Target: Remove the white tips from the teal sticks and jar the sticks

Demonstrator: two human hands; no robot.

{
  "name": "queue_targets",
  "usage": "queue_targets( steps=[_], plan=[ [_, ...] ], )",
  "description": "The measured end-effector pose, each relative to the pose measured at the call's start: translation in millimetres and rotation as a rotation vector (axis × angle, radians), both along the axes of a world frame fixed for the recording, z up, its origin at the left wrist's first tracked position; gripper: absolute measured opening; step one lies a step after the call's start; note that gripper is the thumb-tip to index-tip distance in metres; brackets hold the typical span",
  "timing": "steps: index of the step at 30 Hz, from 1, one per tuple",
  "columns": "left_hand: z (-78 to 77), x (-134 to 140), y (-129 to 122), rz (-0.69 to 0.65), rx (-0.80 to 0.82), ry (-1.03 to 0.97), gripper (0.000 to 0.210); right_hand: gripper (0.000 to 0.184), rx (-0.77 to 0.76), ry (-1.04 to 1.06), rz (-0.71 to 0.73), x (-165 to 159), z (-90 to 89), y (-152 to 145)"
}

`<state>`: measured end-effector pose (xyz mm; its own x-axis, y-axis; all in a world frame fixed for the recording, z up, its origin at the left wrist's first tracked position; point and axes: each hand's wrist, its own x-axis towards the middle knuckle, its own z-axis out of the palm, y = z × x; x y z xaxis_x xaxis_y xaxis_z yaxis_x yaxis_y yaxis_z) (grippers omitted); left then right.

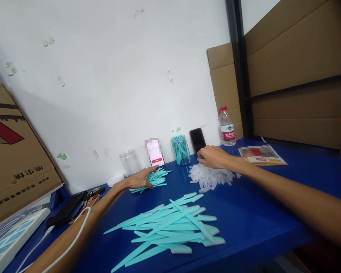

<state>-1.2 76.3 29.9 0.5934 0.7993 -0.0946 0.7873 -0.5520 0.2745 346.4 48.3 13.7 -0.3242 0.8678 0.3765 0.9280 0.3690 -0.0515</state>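
My left hand [141,178] rests over a small pile of thin turquoise eyebrow razors [159,177], its thumb and fingers apart. My right hand [211,156] is above the far edge of a heap of translucent white plastic caps [210,176]. Its fingers are curled together, and anything between them is hidden. Nearer to me lies a larger, criss-crossed pile of turquoise eyebrow razors [170,223], with pale caps showing at their right ends.
Along the wall stand a clear jar [130,162], a lit phone [156,160], a jar of turquoise sticks [180,149], a dark phone [197,139] and a water bottle [227,128]. A packet [263,154] lies right. A white cable [74,242] crosses my left forearm.
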Motion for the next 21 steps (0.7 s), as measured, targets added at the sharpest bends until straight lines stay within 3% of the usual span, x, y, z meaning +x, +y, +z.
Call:
queue_targets(
  steps=[8, 12, 15, 17, 21],
  plan=[
    [-8.2, 5.0, 4.9, -0.006, 0.126, -0.025, 0.064, 0.032, -0.034, -0.006, -0.052, 1.8, 6.3, -6.0],
    [-3.2, 3.8, -12.7, -0.015, 0.126, -0.013, 0.073, 0.031, 0.071, -0.053, -0.057, 0.3, 11.4, -7.3],
    [2.3, 1.4, -48.2, 0.009, 0.191, -0.034, 0.072, 0.033, 0.171, -0.011, -0.065, -6.9, 21.1, -19.3],
    [1.1, -5.0, -82.8, 0.077, 0.220, -0.042, 0.060, 0.036, 0.209, 0.068, -0.036, -12.4, 25.0, -38.0],
    [-19.0, -35.5, -165.1, 0.213, 0.150, 0.045, 0.072, 0.034, 0.160, 0.171, 0.158, -18.5, 15.2, -99.6]
  ],
)
